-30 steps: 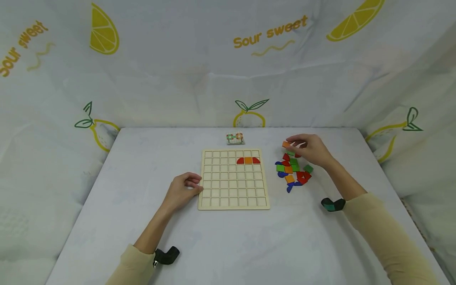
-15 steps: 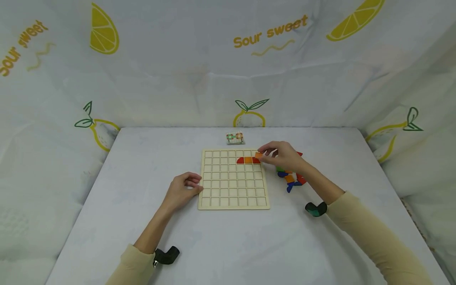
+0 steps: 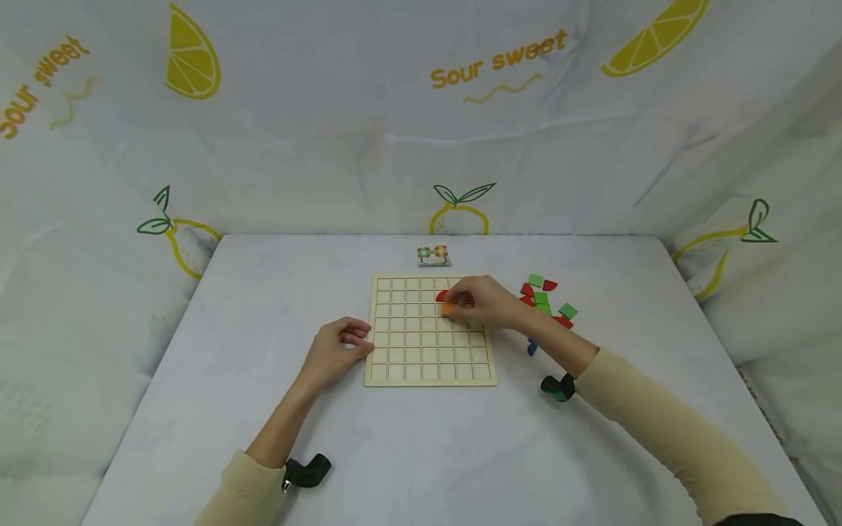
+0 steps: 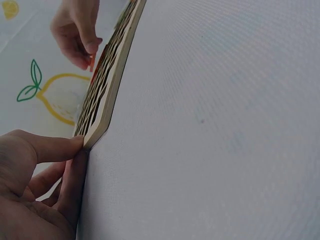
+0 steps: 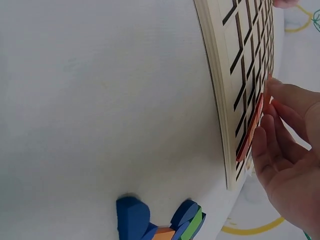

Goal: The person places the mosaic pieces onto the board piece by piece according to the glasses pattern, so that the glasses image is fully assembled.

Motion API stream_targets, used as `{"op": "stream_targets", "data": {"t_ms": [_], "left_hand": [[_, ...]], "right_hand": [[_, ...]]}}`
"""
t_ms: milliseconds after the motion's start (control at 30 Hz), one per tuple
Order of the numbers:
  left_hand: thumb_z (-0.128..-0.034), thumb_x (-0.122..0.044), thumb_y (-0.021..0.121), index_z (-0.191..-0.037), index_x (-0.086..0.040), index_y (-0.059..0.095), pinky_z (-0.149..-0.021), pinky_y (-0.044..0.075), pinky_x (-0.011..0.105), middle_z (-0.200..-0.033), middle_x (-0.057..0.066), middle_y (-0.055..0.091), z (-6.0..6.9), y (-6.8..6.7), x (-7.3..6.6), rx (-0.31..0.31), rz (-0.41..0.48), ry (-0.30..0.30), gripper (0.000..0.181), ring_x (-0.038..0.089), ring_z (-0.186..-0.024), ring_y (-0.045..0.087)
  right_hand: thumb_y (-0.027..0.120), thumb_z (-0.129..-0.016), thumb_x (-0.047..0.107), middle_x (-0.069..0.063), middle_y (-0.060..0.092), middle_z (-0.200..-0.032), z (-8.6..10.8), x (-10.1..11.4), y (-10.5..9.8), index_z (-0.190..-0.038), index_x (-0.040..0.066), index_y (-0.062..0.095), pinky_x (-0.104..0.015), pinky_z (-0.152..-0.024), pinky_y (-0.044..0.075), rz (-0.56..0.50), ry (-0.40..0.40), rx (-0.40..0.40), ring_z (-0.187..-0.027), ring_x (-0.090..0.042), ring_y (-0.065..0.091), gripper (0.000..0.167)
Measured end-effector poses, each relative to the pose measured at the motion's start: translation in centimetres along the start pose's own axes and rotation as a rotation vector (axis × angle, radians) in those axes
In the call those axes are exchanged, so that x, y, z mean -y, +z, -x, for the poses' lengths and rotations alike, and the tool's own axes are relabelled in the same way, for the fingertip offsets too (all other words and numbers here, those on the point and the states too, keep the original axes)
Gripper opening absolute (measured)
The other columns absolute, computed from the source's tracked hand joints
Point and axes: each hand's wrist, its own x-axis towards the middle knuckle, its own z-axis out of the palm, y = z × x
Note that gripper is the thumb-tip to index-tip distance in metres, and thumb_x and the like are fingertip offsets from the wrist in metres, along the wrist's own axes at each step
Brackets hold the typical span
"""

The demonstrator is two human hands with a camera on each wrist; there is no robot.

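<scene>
Three rows of plain wood showed along the near edge of the board (image 3: 430, 384), which lay on a white table (image 3: 408, 453), so the work looked barely begun. Against the board's left edge, a little nearer than its middle, rested the left hand (image 3: 335, 354), thumb and fingers apart. Farther in, the right hand (image 3: 487, 301) pinched an orange square (image 3: 447, 310) at the third row from the far edge; whether it touched the wood I could not tell. One row farther, two red pieces (image 5: 243, 150) with an orange piece (image 5: 253, 125) between them were already set, partly hidden by that hand. Off the right edge lay loose green pieces (image 3: 541, 298), red ones and blue pieces (image 5: 132, 220), apparently what was left to use. Beyond the far edge lay a small picture card (image 3: 433, 254). Half a second before, the right hand had held the square over the board's right edge, near the far corner; the left hand had stayed put.
</scene>
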Motion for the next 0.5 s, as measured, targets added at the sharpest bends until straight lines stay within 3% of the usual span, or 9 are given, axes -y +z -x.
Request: {"op": "stream_targets", "data": {"t_ms": [233,500], "left_hand": [[-0.0927,-0.009,0.083,-0.122,-0.005,0.075,-0.085,0.051,0.024,-0.112,0.013,0.076,0.0,-0.1,-0.1,-0.002,0.013,-0.008,0.031,0.017,-0.094,0.070],[-0.0923,-0.008,0.083,-0.122,-0.005,0.075,-0.084,0.050,0.023,-0.111,0.013,0.076,-0.1,0.0,0.0,-0.002,0.008,-0.001,0.031,0.015,-0.093,0.069]], "right_hand": [[0.081,-0.098,0.015,-0.008,0.077,-0.106,-1.2,0.3,0.8,-0.118,0.002,0.080,-0.028,-0.081,0.051,0.096,-0.022,0.026,-0.090,-0.017,0.060,0.024],[0.083,-0.096,0.012,-0.010,0.077,-0.108,-1.1,0.7,0.8,-0.114,0.002,0.080,-0.030,-0.083,0.054,0.095,-0.023,0.004,-0.092,-0.018,0.062,0.021]]}}
